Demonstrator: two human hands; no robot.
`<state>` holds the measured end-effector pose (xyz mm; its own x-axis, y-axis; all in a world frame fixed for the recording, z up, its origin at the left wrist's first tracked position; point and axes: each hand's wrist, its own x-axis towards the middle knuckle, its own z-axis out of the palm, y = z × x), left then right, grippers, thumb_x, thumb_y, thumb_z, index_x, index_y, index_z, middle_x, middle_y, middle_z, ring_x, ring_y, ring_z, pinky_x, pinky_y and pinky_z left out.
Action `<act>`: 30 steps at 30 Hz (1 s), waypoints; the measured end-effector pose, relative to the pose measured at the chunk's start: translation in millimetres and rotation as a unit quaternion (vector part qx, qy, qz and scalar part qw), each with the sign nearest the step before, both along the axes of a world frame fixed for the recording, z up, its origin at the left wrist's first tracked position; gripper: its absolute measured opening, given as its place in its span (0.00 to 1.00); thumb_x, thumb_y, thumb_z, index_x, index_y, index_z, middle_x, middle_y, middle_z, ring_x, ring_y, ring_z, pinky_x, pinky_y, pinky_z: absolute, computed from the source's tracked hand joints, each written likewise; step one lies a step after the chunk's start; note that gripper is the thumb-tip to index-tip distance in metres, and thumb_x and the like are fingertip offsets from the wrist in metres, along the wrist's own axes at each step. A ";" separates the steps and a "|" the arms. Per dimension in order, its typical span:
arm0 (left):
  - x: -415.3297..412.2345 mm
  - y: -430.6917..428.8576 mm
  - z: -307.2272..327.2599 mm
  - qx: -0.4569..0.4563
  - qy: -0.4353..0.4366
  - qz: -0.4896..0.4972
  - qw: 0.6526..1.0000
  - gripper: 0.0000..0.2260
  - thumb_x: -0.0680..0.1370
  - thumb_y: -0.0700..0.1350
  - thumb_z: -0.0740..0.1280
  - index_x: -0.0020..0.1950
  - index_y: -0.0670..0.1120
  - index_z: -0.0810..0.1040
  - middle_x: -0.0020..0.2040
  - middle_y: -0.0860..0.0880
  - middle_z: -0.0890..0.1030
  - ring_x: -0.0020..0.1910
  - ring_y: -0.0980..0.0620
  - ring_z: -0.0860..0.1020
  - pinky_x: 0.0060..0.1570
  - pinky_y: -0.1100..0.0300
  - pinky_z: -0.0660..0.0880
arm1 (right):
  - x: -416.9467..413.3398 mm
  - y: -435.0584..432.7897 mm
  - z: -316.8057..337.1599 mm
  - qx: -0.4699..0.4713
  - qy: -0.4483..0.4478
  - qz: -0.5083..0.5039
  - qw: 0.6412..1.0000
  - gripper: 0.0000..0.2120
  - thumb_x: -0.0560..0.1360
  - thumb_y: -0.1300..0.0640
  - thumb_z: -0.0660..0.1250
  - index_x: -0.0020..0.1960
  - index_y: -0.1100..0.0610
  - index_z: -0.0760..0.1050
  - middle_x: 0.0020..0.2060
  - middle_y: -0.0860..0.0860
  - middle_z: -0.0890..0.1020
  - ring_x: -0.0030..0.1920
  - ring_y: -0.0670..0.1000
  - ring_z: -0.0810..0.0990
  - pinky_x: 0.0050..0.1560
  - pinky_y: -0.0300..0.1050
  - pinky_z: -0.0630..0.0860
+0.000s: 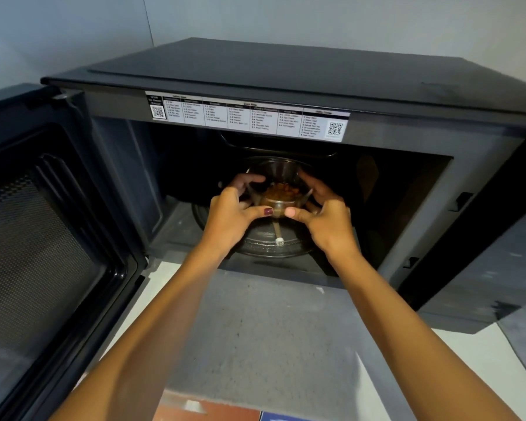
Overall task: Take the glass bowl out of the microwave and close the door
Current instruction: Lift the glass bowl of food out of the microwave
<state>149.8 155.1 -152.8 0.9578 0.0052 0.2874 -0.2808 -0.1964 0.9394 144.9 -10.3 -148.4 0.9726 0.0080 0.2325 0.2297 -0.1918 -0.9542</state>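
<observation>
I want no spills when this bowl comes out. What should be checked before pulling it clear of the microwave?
1. Both hands on the glass bowl: ok. The left hand and right hand wrap it from opposite sides.
2. Bowl clear of the turntable: cannot tell. The hands hide its base.
3. Door open wide enough: ok. It is swung far to the left.
4. Exit path past the front sill: ok. Nothing stands in the opening.
5. Food level: ok. It sits well below the rim.
6. Landing spot on the counter: ok. The area in front looks bare.
</observation>
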 end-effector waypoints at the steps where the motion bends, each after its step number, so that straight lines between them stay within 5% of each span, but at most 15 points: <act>1: -5.0 -0.4 2.1 -0.006 -0.002 -0.005 1.000 0.22 0.68 0.33 0.75 0.58 0.49 0.75 0.60 0.45 0.79 0.58 0.52 0.80 0.58 0.62 0.77 | -5.4 -0.2 2.2 0.002 -0.002 -0.002 1.000 0.34 0.67 0.69 0.74 0.71 0.55 0.68 0.63 0.51 0.77 0.64 0.49 0.75 0.65 0.44 0.74; 4: -23.0 -1.3 8.8 -0.025 -0.008 -0.023 0.999 0.22 0.69 0.32 0.73 0.59 0.49 0.75 0.61 0.45 0.78 0.59 0.55 0.79 0.57 0.63 0.77 | -25.1 -1.6 7.9 0.026 -0.003 0.003 1.000 0.34 0.68 0.70 0.73 0.71 0.56 0.68 0.55 0.42 0.78 0.58 0.42 0.77 0.59 0.32 0.74; 9: -62.0 -3.5 17.8 -0.023 0.004 -0.030 0.999 0.24 0.68 0.33 0.74 0.60 0.50 0.75 0.59 0.52 0.78 0.52 0.66 0.80 0.47 0.72 0.77 | -64.4 -7.0 11.5 0.038 -0.013 0.003 0.999 0.33 0.68 0.72 0.72 0.68 0.52 0.69 0.53 0.41 0.79 0.54 0.35 0.79 0.55 0.29 0.75; 16: -119.6 -16.6 26.4 -0.044 0.022 -0.040 0.998 0.23 0.68 0.32 0.74 0.58 0.51 0.76 0.54 0.60 0.80 0.50 0.64 0.82 0.43 0.71 0.77 | -124.0 -20.6 17.9 0.038 -0.016 -0.016 0.999 0.35 0.68 0.72 0.72 0.71 0.56 0.68 0.62 0.53 0.79 0.58 0.44 0.80 0.52 0.31 0.77; 25: -189.9 -50.3 39.4 -0.023 0.032 -0.074 0.996 0.21 0.71 0.34 0.73 0.59 0.52 0.76 0.54 0.58 0.81 0.51 0.66 0.81 0.40 0.71 0.77 | -208.3 -54.6 26.9 0.015 -0.014 -0.071 0.997 0.33 0.68 0.69 0.74 0.69 0.50 0.70 0.57 0.42 0.79 0.52 0.32 0.79 0.47 0.26 0.76; 30: -218.5 -81.9 44.4 -0.021 0.039 -0.094 0.995 0.21 0.70 0.35 0.74 0.53 0.58 0.76 0.51 0.62 0.80 0.48 0.65 0.81 0.38 0.70 0.79 | -248.6 -84.6 28.5 0.016 -0.007 -0.113 0.993 0.32 0.68 0.67 0.75 0.66 0.46 0.71 0.59 0.46 0.80 0.54 0.37 0.80 0.50 0.32 0.78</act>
<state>-68.7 73.2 -108.4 0.9626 -0.1650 0.2149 -0.2342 -0.1081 0.9662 -103.7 -94.9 -120.0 0.9453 -0.2171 0.2434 0.1986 -0.2086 -0.9576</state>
